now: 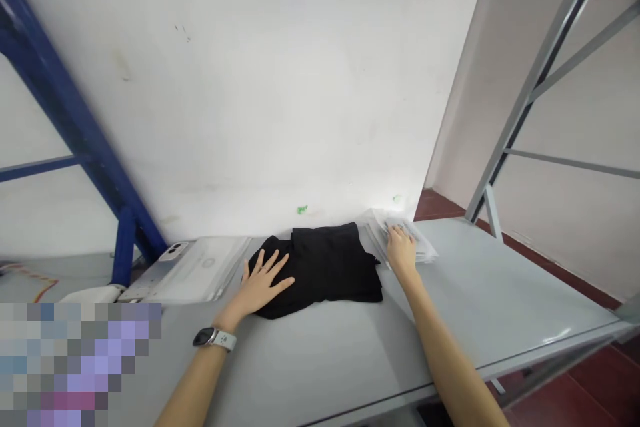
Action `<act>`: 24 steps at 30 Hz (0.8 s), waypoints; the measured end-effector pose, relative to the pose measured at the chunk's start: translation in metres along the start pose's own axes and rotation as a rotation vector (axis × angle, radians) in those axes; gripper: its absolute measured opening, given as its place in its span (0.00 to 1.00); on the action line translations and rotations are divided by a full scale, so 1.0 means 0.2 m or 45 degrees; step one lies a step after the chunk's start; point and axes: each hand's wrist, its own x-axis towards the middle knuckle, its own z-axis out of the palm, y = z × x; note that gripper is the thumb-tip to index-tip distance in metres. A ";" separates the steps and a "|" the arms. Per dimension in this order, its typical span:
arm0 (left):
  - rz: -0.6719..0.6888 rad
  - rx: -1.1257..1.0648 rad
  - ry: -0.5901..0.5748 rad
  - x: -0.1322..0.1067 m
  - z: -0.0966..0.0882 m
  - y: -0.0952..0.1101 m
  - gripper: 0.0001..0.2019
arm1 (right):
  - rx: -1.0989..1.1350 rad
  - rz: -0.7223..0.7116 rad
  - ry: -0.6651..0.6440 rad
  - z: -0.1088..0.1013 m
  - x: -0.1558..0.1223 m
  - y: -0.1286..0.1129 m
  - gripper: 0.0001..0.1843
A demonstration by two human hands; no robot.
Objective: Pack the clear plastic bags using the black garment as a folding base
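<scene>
Black cloth [335, 267] under open left grip [263, 282], right grip [401, 250] apparently flat on plastic bags [423, 250]

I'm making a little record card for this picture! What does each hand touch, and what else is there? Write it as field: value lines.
Left hand: flat, fingers spread, on a folded black cloth
Right hand: resting on a stack of clear plastic bags
Left wrist: a smartwatch with a pale band
Surface: a grey table
Also on table: a white phone and a second stack of clear plastic bags
Behind: a white wall
</scene>
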 end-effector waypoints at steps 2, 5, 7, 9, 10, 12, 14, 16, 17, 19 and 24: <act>-0.045 0.011 0.040 0.00 0.00 0.00 0.35 | 0.094 0.036 0.095 -0.02 0.00 -0.03 0.23; -0.091 0.047 0.190 0.01 0.01 0.00 0.36 | 0.210 0.045 0.225 -0.06 -0.01 -0.14 0.27; -0.144 0.095 0.377 0.02 0.01 0.02 0.40 | 0.315 -0.069 0.251 -0.07 -0.06 -0.24 0.26; -0.196 0.147 0.583 0.02 0.00 0.03 0.45 | 0.417 -0.324 0.179 -0.06 -0.12 -0.36 0.25; -0.212 0.166 0.667 0.01 -0.01 0.05 0.48 | 0.400 -0.471 0.090 -0.04 -0.16 -0.41 0.24; -0.215 0.199 0.775 0.00 -0.04 0.07 0.50 | 0.264 -0.731 -0.126 0.00 -0.22 -0.48 0.24; -0.167 0.254 0.801 -0.01 -0.05 0.09 0.49 | 0.103 -0.910 -0.338 0.03 -0.27 -0.52 0.27; -0.078 0.327 0.767 -0.02 -0.06 0.10 0.45 | 0.009 -0.968 -0.469 0.03 -0.29 -0.51 0.30; -0.028 0.359 0.741 -0.03 -0.05 0.11 0.42 | -0.014 -0.960 -0.500 0.02 -0.29 -0.50 0.30; 0.056 0.400 0.688 -0.03 -0.04 0.12 0.35 | -0.042 -0.901 -0.524 -0.01 -0.28 -0.47 0.27; 0.172 0.414 0.599 -0.03 -0.01 0.15 0.18 | -0.025 -0.686 -0.601 -0.09 -0.25 -0.43 0.13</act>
